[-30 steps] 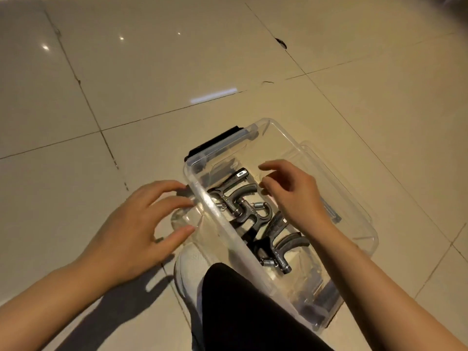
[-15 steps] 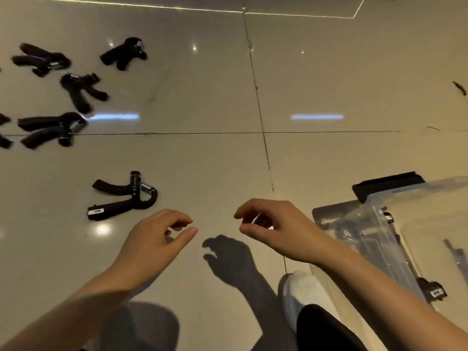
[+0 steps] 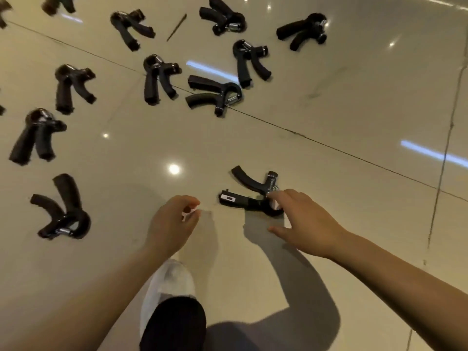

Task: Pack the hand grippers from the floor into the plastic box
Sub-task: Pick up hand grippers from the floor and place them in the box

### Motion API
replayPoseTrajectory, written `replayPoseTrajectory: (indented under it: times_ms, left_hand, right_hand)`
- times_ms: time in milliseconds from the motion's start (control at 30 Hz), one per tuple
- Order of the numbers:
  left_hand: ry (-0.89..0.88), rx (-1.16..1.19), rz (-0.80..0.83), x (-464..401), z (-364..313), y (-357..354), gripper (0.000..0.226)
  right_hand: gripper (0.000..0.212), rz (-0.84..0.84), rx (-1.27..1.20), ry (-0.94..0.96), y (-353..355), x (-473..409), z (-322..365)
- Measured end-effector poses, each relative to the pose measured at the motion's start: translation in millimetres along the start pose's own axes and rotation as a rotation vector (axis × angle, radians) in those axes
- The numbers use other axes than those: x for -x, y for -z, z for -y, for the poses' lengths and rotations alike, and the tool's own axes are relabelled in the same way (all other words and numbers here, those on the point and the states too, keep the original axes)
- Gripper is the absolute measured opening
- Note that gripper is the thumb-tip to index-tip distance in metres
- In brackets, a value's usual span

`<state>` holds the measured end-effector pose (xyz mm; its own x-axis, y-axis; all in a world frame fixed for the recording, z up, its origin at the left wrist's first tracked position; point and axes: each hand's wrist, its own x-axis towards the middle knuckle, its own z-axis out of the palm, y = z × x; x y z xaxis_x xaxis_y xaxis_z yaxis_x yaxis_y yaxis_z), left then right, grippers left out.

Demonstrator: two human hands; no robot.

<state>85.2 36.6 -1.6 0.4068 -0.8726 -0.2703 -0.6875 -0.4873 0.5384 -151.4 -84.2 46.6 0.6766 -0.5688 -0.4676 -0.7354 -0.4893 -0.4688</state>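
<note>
In the head view, the right hand [image 3: 304,221] reached down over the nearest hand gripper [image 3: 249,195], which lay flat on the tiled floor [image 3: 329,97]. Its fingers [image 3: 277,195] were stretched out and spread, tips at the gripper's hinge end by the spring; whether they touched it could not be told, and nothing was grasped. The left hand [image 3: 171,224] hovered just left of that gripper, apart from it, fingers loosely curled with thumb and forefinger near each other and holding nothing.

Many more black hand grippers [image 3: 215,96] lay scattered over the floor beyond and to the left, each apart from its neighbours; 1 of them [image 3: 63,211] lay well left of the left hand. A thin brown stick [image 3: 176,27] lay among the far ones. A white shoe [image 3: 167,287] and a dark trouser leg [image 3: 174,325] showed between the forearms. The plastic box was out of the view
</note>
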Motion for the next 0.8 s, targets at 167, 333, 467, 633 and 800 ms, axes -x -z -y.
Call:
replayPoseTrajectory:
  times_ms: [167, 333, 467, 633, 800]
  left_hand:
    - [0.008, -0.133, -0.108, -0.8, 48.8, 46.1, 0.027]
    - [0.280, -0.227, -0.308, 12.5, 119.2, 83.9, 0.042]
    - [0.678, -0.155, -0.250, 29.6, 179.4, 100.0, 0.072]
    - [0.702, -0.040, -0.188, 34.9, 204.3, 92.9, 0.087]
    - [0.800, 0.060, -0.345, 20.6, 180.9, 77.7, 0.090]
  right_hand:
    - [0.075, -0.065, 0.226, 0.057, -9.3, -73.0, 34.5]
    - [0.096, -0.007, 0.400, -0.005, -35.6, -107.2, 60.7]
    - [0.086, -0.034, 0.467, 0.116, -53.7, -113.3, 71.3]
    - [0.087, 0.033, 0.604, 0.253, -64.0, -114.6, 83.3]
    - [0.084, 0.041, 0.617, 0.261, -66.4, -105.7, 84.5]
